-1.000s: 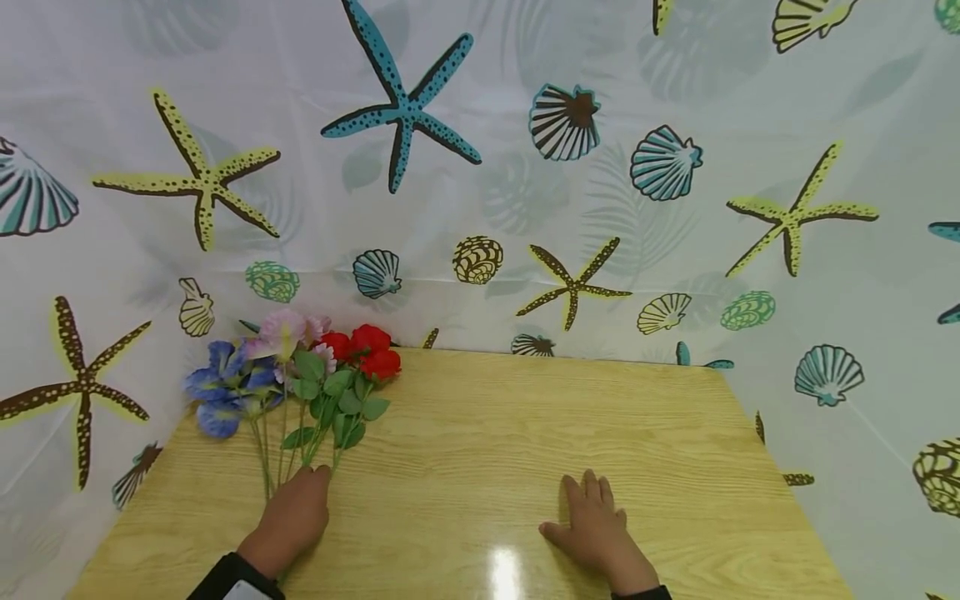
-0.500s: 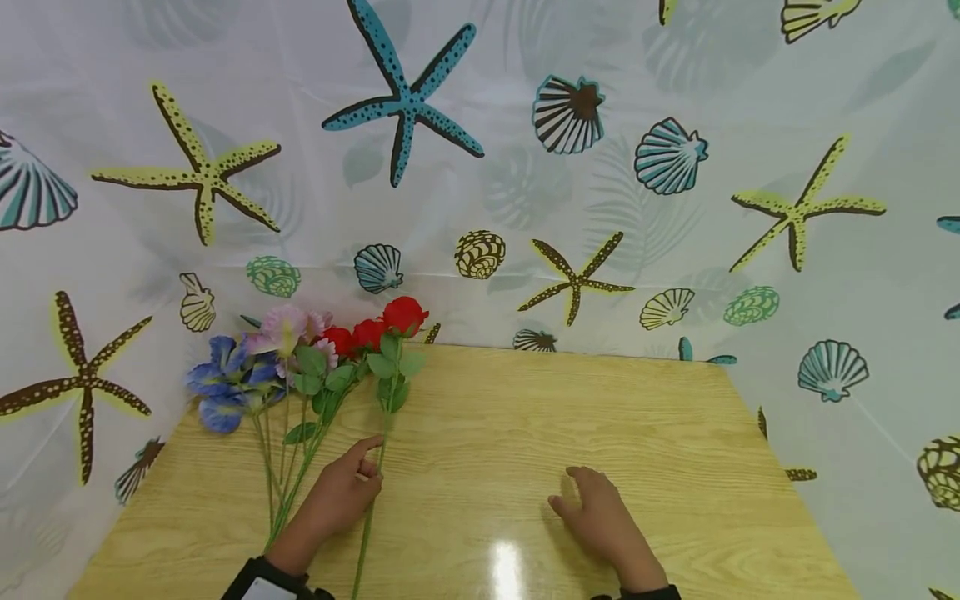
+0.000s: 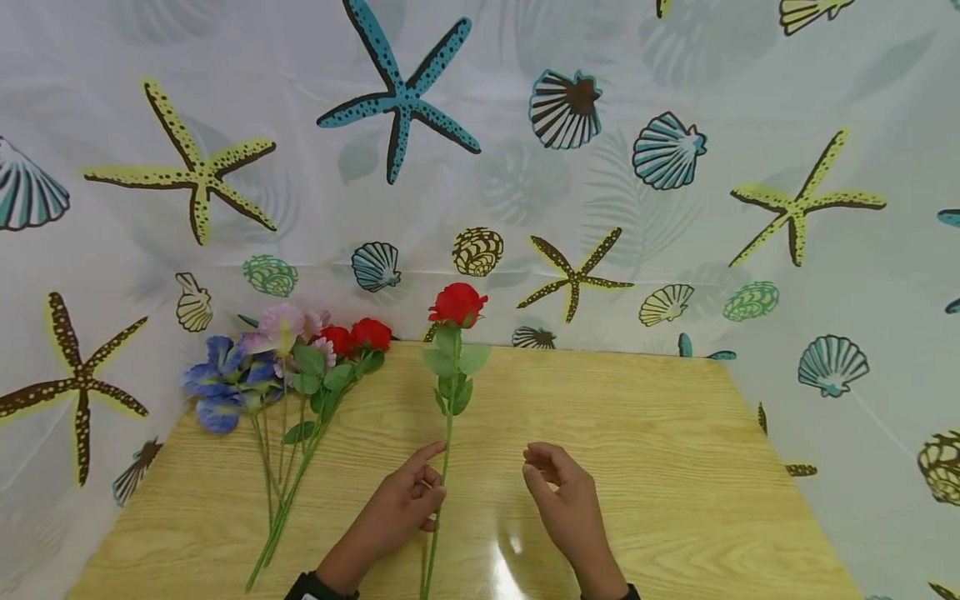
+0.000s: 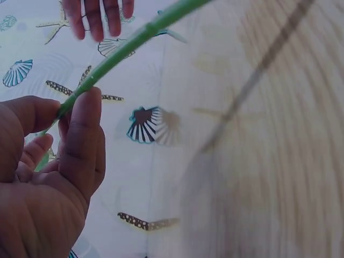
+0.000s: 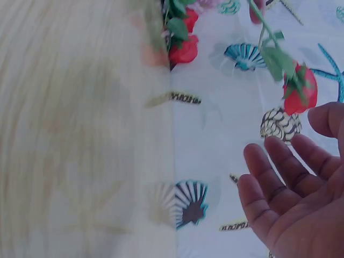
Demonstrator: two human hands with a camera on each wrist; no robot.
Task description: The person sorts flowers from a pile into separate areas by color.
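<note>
A red artificial rose [image 3: 457,305] with a long green stem stands nearly upright over the middle of the table in the head view. My left hand [image 3: 396,504] pinches its stem [image 4: 121,52] between thumb and fingers, as the left wrist view shows up close. To the right of the rose, my right hand [image 3: 567,508] is raised off the tabletop, fingers loosely bent and holding nothing. In the right wrist view that hand [image 5: 295,188] lies near the rose's bloom [image 5: 301,88], apart from it.
On the table's [image 3: 637,433] left side lie blue flowers [image 3: 225,375], pink flowers [image 3: 281,329] and two red roses [image 3: 367,333], stems towards the front. A white cloth [image 3: 510,200] printed with starfish and shells hangs behind the table.
My left hand has drawn one red rose out of the bunch, lifting it and carrying it right. My right hand has risen from lying flat on the table and shifted slightly left.
</note>
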